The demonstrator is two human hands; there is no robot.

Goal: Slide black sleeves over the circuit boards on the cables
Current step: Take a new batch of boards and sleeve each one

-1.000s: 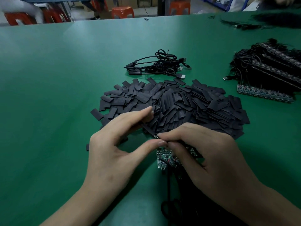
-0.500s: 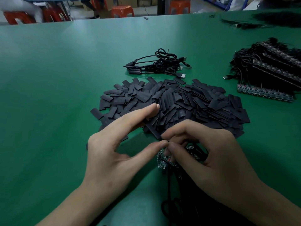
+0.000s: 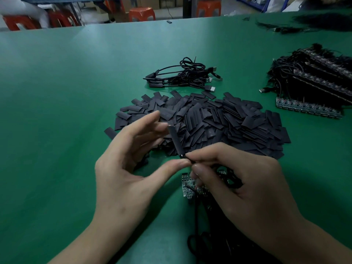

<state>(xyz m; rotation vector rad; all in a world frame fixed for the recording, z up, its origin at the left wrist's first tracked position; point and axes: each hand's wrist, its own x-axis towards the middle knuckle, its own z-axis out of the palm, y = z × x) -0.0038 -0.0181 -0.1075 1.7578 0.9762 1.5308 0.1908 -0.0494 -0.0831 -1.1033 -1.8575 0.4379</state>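
Note:
One black sleeve (image 3: 176, 142) stands tilted just above the pile of black sleeves (image 3: 228, 122). My left hand (image 3: 131, 168) holds it lengthwise, a fingertip on its top end and the thumb at its bottom end. My right hand (image 3: 238, 183) pinches a cable end (image 3: 187, 159) right at the sleeve's lower opening. Bare green circuit boards (image 3: 188, 185) on black cables (image 3: 194, 242) lie on the table under my right hand, partly hidden by it.
A small bundle of black cables with sleeved boards (image 3: 182, 77) lies beyond the pile. At the right is a large stack of cabled circuit boards (image 3: 314, 88). The green table (image 3: 66, 111) stretches left. Red stools (image 3: 142, 13) stand past its far edge.
My left hand has lifted the sleeve off the pile and turned it more upright. My right hand has brought the cable end up to its lower opening.

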